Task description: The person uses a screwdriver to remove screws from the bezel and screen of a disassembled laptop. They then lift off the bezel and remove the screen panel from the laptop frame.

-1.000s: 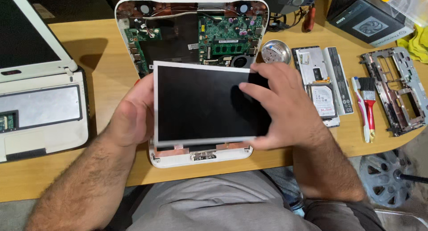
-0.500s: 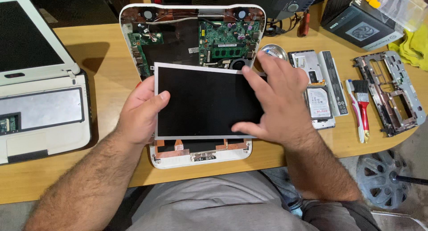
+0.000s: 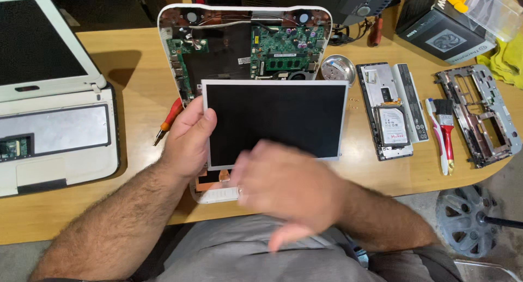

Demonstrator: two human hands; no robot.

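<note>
My left hand [image 3: 188, 138] grips the left edge of a bare black screen panel [image 3: 275, 116] with a silver frame, holding it over an opened white laptop shell [image 3: 245, 42]. Green circuit boards [image 3: 283, 50] show in the shell behind the panel. My right hand [image 3: 289, 189], blurred and with its fingers spread, hangs in front of the panel's lower edge and holds nothing. Copper-coloured parts of the shell [image 3: 210, 178] peek out under my left hand.
A second white laptop [image 3: 52, 113] lies open at the left. An orange screwdriver [image 3: 169, 118] sits beside my left hand. To the right lie a round metal dish [image 3: 338, 69], a hard drive in a bay [image 3: 389, 121], a red-handled brush [image 3: 447, 132] and a metal frame [image 3: 479, 113].
My right hand has let go of the panel's right side and pulled back toward me. The left hand alone holds the panel, which sits slightly higher over the shell.
</note>
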